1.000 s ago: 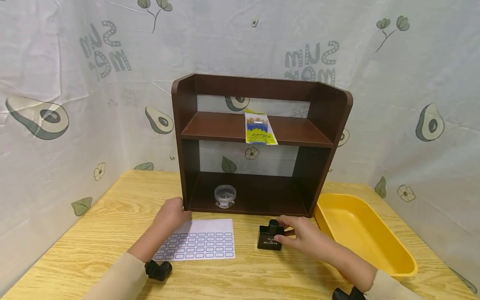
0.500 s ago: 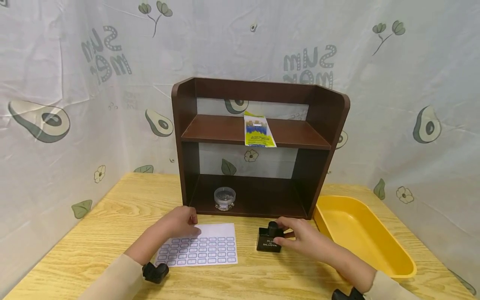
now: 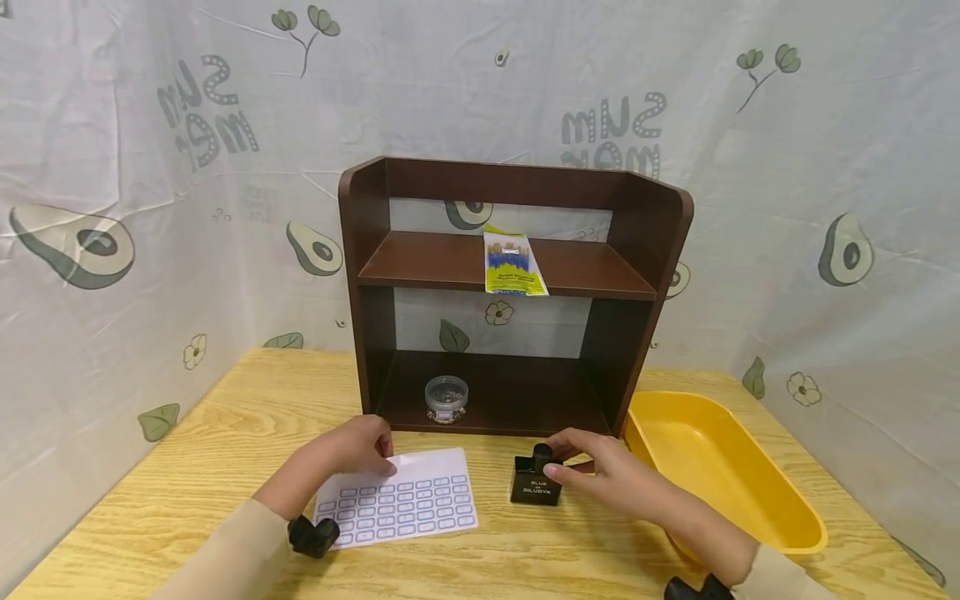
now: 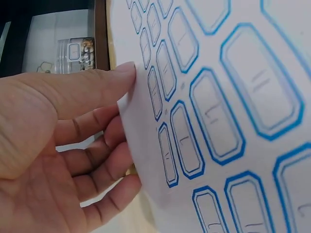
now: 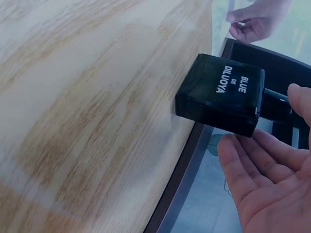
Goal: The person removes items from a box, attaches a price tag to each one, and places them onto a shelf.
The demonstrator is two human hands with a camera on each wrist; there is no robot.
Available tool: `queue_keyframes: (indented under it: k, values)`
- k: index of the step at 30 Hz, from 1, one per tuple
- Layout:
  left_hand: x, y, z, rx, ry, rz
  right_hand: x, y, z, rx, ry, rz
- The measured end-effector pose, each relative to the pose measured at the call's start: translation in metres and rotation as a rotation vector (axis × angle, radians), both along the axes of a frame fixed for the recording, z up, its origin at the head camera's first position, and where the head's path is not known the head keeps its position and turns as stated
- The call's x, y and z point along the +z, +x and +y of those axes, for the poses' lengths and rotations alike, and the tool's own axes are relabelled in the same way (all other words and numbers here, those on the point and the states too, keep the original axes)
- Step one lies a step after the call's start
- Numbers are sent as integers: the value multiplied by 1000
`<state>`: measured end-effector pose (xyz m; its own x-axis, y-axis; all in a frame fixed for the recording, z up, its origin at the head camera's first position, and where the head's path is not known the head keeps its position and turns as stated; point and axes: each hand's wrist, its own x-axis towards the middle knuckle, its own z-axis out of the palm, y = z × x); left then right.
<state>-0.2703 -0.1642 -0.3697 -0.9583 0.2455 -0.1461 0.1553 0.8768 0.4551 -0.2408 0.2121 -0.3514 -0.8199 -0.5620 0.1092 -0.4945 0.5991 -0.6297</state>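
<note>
My left hand [image 3: 358, 447] pinches the top edge of a white sheet of blue-bordered label stickers [image 3: 405, 504], thumb in front and fingers behind. In the left wrist view the sticker sheet [image 4: 182, 111] stands tilted up, with short pen marks on its labels. A black square perfume bottle [image 3: 536, 483] stands upright on the table, in front of the shelf. My right hand [image 3: 600, 473] holds it from the right side, thumb near the cap and fingers behind. White lettering shows on the bottle [image 5: 228, 92] in the right wrist view.
A dark brown two-tier shelf [image 3: 450, 287] stands at the back. Its upper board bears a yellow-and-blue packet [image 3: 514, 265]; a clear round jar [image 3: 446, 398] with a label sits on the lower one. At right lies a yellow tray [image 3: 720, 467]. A patterned curtain hangs behind.
My left hand has moved from the shelf's front corner onto the sticker sheet and taken its top edge; the sheet has turned slightly. My right hand stays at the perfume bottle.
</note>
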Motion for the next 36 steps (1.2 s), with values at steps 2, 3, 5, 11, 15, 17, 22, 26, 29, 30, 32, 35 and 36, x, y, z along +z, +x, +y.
queue_keyframes:
  k: [2,3,5,11,15,17,22,26,29,30,32,35,36]
  values:
    - [0,0,0,4,6,-12,0,1,1,-10,-20,11]
    - [0,0,0,5,8,-15,1,1,2,-16,-28,17]
    - [0,0,0,3,17,-11,1,1,3,-27,-39,30]
    - [-5,0,-2,-6,80,-5,2,1,6,-48,-66,30]
    - [-7,0,-4,-9,126,-22,2,0,6,-56,-71,24]
    - [-6,1,-4,-23,151,-29,2,0,7,-57,-74,25]
    - [1,3,-5,-96,200,-14,1,0,9,-54,-90,50]
    - [9,3,-6,-126,240,41,1,0,9,-59,-122,80]
    - [17,3,-8,-148,272,89,3,0,7,-75,-162,104]
    - [21,4,-8,-156,279,104,3,1,6,-84,-176,114]
    - [28,5,-9,-175,289,135,5,2,3,-108,-202,131]
    - [41,6,-9,-200,307,169,9,3,-1,-139,-235,157]
    - [45,7,-8,-208,312,178,10,4,-3,-145,-246,161]
